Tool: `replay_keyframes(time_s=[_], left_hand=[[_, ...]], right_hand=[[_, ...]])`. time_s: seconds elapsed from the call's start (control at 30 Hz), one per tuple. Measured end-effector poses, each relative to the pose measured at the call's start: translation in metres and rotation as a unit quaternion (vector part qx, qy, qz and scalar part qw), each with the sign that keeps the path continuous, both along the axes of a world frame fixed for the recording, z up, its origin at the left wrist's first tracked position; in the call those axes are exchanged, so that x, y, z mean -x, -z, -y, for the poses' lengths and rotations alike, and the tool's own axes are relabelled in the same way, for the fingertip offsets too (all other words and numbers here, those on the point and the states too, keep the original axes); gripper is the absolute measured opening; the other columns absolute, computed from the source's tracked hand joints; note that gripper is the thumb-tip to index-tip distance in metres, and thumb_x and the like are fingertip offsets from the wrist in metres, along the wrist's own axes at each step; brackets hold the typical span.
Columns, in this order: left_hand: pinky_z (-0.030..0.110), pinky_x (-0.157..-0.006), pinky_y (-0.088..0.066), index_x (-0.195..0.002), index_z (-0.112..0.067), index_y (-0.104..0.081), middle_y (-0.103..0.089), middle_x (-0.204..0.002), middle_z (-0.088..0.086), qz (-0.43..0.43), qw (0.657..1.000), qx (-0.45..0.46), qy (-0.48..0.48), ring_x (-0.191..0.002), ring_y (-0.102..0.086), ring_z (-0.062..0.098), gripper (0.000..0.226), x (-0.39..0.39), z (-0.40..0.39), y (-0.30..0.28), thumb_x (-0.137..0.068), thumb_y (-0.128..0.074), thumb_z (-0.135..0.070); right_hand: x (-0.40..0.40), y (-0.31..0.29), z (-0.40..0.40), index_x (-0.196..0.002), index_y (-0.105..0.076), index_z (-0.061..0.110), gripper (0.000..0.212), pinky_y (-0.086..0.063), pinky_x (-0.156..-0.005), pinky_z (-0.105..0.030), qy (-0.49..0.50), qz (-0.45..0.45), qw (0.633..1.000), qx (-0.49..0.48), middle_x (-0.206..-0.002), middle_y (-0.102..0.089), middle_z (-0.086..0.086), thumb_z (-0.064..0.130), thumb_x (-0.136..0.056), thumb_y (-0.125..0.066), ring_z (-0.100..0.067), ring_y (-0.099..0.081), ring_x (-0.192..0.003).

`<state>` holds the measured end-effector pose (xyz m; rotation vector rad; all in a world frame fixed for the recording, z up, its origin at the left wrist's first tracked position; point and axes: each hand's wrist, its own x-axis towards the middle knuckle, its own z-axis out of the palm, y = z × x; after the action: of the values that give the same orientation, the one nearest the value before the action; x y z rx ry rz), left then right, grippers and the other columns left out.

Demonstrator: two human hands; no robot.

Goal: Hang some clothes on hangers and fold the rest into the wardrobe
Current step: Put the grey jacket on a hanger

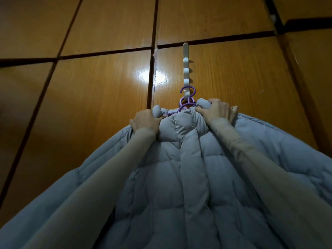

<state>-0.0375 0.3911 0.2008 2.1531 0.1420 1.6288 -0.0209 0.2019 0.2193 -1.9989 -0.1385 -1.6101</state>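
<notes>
A grey-blue quilted puffer jacket [190, 177] hangs in front of me on a purple hanger [187, 102]. The hanger's hook sits on the lowest peg of a white over-door hook rack [186, 69]. My left hand [146, 120] grips the jacket's collar on the left side. On the right side my right hand [217, 109] grips the collar, fingers curled into the fabric. Most of the hanger is hidden inside the jacket; only its hook and a short piece of the neck show.
Glossy brown wooden wardrobe doors [100, 87] fill the background, split by dark seams. The rack hangs over the top edge of the right door. A darker wooden frame [305, 87] runs down the right side.
</notes>
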Motion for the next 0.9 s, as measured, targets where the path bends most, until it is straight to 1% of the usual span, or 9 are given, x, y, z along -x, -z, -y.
replay_keyframes(time_s=[0.1, 0.23, 0.37, 0.43, 0.53, 0.67, 0.73, 0.8, 0.9], left_hand=[[0.043, -0.094, -0.043, -0.084, -0.016, -0.059, -0.055, -0.082, 0.003, 0.005, 1.000, 0.005, 0.007, -0.086, -0.055, 0.023, 0.043, -0.014, -0.006, 0.000, -0.086, -0.051, -0.059], [0.044, -0.099, -0.037, -0.084, -0.016, -0.060, -0.057, -0.083, 0.003, 0.016, 1.000, 0.022, 0.012, -0.089, -0.055, 0.024, 0.043, -0.027, -0.007, 0.002, -0.085, -0.053, -0.058], [0.043, -0.099, -0.036, -0.082, -0.016, -0.060, -0.059, -0.083, 0.003, 0.047, 0.998, 0.039, 0.021, -0.090, -0.055, 0.023, 0.043, -0.035, -0.007, 0.010, -0.083, -0.055, -0.059], [0.045, -0.101, -0.034, -0.085, -0.016, -0.062, -0.060, -0.085, 0.004, 0.062, 0.997, 0.043, 0.025, -0.094, -0.056, 0.024, 0.043, -0.035, -0.007, 0.014, -0.082, -0.057, -0.058], [0.046, -0.102, -0.034, -0.104, -0.014, -0.064, -0.063, -0.099, 0.006, 0.082, 0.996, 0.038, 0.012, -0.102, -0.055, 0.025, 0.050, -0.036, -0.006, 0.025, -0.082, -0.057, -0.058], [0.041, -0.099, -0.033, -0.116, -0.014, -0.058, -0.058, -0.113, 0.006, 0.090, 0.995, 0.020, -0.024, -0.110, -0.049, 0.025, 0.053, -0.034, -0.005, 0.038, -0.086, -0.052, -0.057], [0.040, -0.100, -0.030, -0.119, -0.014, -0.055, -0.056, -0.118, 0.007, 0.091, 0.995, 0.019, -0.030, -0.113, -0.046, 0.025, 0.053, -0.032, -0.002, 0.044, -0.089, -0.046, -0.057], [0.040, -0.109, -0.021, -0.127, -0.014, -0.048, -0.050, -0.129, 0.008, 0.095, 0.995, 0.019, -0.011, -0.123, -0.040, 0.024, 0.055, -0.030, 0.004, 0.056, -0.093, -0.037, -0.056], [0.039, -0.116, 0.003, -0.148, -0.017, -0.021, -0.021, -0.155, 0.004, 0.111, 0.993, 0.014, 0.033, -0.144, -0.012, 0.018, 0.061, -0.030, 0.013, 0.087, -0.098, -0.018, -0.051]], right_hand=[[-0.011, -0.002, -0.004, -0.100, -0.064, 0.024, 0.039, -0.024, -0.083, -0.036, 0.007, -0.013, 1.000, 0.008, -0.098, -0.065, -0.005, 0.058, -0.083, -0.054, -0.020, -0.044, -0.083], [-0.019, -0.003, -0.006, -0.124, -0.057, 0.028, 0.049, -0.022, -0.082, -0.035, 0.005, -0.052, 0.999, 0.005, -0.108, -0.063, -0.007, 0.058, -0.086, -0.051, -0.022, -0.051, -0.099], [-0.021, 0.003, -0.010, -0.123, -0.056, 0.028, 0.044, -0.025, -0.086, -0.035, 0.013, -0.045, 0.999, 0.008, -0.108, -0.062, -0.006, 0.055, -0.088, -0.050, -0.020, -0.045, -0.091], [-0.020, 0.007, -0.011, -0.124, -0.056, 0.028, 0.044, -0.027, -0.091, -0.035, 0.018, -0.039, 0.999, 0.005, -0.109, -0.063, -0.005, 0.054, -0.088, -0.051, -0.021, -0.049, -0.097], [-0.019, 0.017, -0.011, -0.123, -0.056, 0.028, 0.043, -0.026, -0.087, -0.036, 0.021, -0.024, 0.999, -0.001, -0.111, -0.064, -0.004, 0.054, -0.088, -0.051, -0.021, -0.052, -0.102], [-0.019, 0.030, -0.013, -0.120, -0.055, 0.023, 0.042, -0.024, -0.084, -0.036, 0.055, 0.007, 0.998, 0.024, -0.111, -0.062, -0.006, 0.052, -0.093, -0.043, -0.022, -0.050, -0.104], [-0.022, 0.037, -0.012, -0.123, -0.051, 0.017, 0.045, -0.025, -0.095, -0.038, 0.073, 0.017, 0.996, 0.045, -0.118, -0.057, -0.009, 0.050, -0.095, -0.036, -0.023, -0.046, -0.111], [-0.026, 0.053, -0.009, -0.131, -0.043, 0.014, 0.050, -0.018, -0.107, -0.041, 0.076, 0.038, 0.994, 0.074, -0.131, -0.050, -0.010, 0.048, -0.098, -0.028, -0.024, -0.040, -0.122], [-0.029, 0.080, -0.004, -0.150, -0.013, 0.016, 0.057, 0.003, -0.116, -0.042, 0.058, 0.023, 0.992, 0.107, -0.157, -0.016, -0.006, 0.045, -0.101, -0.016, -0.019, -0.011, -0.145]])
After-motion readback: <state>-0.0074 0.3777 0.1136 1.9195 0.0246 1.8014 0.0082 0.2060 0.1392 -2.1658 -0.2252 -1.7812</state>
